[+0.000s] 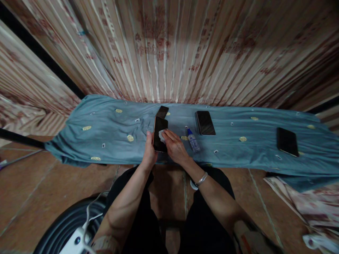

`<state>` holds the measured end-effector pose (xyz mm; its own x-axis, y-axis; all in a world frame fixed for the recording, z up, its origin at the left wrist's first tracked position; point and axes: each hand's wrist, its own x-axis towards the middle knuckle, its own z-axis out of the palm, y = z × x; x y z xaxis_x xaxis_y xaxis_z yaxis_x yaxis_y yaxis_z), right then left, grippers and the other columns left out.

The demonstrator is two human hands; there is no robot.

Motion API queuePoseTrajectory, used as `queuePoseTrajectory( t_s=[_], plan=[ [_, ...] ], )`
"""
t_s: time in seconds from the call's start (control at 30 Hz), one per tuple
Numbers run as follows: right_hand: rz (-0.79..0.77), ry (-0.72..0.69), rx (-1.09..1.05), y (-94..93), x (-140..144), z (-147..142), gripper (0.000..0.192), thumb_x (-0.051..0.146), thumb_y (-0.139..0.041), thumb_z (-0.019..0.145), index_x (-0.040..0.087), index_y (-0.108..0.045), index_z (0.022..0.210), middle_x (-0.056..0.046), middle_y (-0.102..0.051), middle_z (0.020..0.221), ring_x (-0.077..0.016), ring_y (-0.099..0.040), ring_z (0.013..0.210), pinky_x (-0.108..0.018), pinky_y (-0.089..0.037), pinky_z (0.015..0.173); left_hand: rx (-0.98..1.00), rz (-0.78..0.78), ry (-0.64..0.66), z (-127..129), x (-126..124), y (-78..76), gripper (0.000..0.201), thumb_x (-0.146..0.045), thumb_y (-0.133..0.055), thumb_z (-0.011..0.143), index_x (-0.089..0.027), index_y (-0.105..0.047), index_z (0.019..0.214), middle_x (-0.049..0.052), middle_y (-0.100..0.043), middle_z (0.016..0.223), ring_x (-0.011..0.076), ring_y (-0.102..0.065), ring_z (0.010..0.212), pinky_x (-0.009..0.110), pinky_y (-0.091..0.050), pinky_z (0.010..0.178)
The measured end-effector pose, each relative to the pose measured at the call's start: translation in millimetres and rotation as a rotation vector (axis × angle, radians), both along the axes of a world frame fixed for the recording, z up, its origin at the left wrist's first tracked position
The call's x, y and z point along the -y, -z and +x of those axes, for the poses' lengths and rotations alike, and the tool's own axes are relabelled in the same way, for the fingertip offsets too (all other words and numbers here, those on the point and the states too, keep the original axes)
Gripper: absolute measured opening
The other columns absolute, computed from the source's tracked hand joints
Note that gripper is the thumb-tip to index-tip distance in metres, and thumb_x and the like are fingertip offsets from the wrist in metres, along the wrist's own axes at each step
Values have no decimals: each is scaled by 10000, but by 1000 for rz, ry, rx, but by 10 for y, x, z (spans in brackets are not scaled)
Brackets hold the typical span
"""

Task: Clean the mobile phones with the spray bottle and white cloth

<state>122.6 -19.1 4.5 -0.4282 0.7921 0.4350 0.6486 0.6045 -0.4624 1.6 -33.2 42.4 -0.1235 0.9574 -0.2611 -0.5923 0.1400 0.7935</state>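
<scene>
One hand, the left (150, 152), grips a phone (160, 124) by its left edge above the near side of a worktop (112, 135) draped in blue-green fabric, while the right hand (175, 147) pinches a small white cloth (161, 136) against the dark screen. Just beyond the phone's far end lies a small dark object (162, 112), too dim to identify. Right of the hands, a clear bottle (193, 141) with a blue label rests on its side, its narrow tip pointing away from the person. Past it sits a stack of dark devices (206, 123), and well apart, toward the worktop's right end, lies another dark device (287, 141). A silver bracelet (202, 179) circles the right wrist. Patterned curtains (169, 60) hang behind, and the person's black-clad legs (202, 211) show below, over brown floor tiles (34, 187).
</scene>
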Motion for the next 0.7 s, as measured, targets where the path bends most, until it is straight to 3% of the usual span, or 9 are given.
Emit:
queuePoseTrajectory(
  t_s=[0.3,0.47,0.6,0.7],
  plan=[
    [2,-11,-27,22,28,30,498,94,-357,976,109,-527,1444,-159,-556,1476,-241,-433,1448,-456,-394,1213,18,-7,-18,-39,-4,-73,599,-536,-232,1017,-215,-730,1108,63,-749,1181,321,-529,1357,414,-469,1104],
    [9,-138,-80,-21,143,-43,546,84,-345,977,153,-452,1507,-133,-489,1542,-225,-347,1501,-478,-382,1219,49,-57,-31,-14,-32,-76,569,-496,-234,1026,-230,-726,1129,62,-746,1199,269,-517,1383,406,-466,1117],
    [37,-186,-89,-33,149,-90,555,76,-332,979,145,-427,1521,-140,-468,1557,-215,-313,1517,-470,-370,1226,74,-129,-67,21,-52,-33,566,-445,-247,1036,-134,-691,1197,115,-734,1217,262,-529,1373,409,-446,1138],
    [53,-163,-86,-21,86,-94,560,68,-328,985,163,-418,1529,-129,-474,1555,-203,-309,1518,-458,-367,1231,49,-71,-57,33,-47,50,535,-458,-332,1023,-101,-648,1267,145,-693,1295,263,-497,1402,411,-394,1182]
  ],
)
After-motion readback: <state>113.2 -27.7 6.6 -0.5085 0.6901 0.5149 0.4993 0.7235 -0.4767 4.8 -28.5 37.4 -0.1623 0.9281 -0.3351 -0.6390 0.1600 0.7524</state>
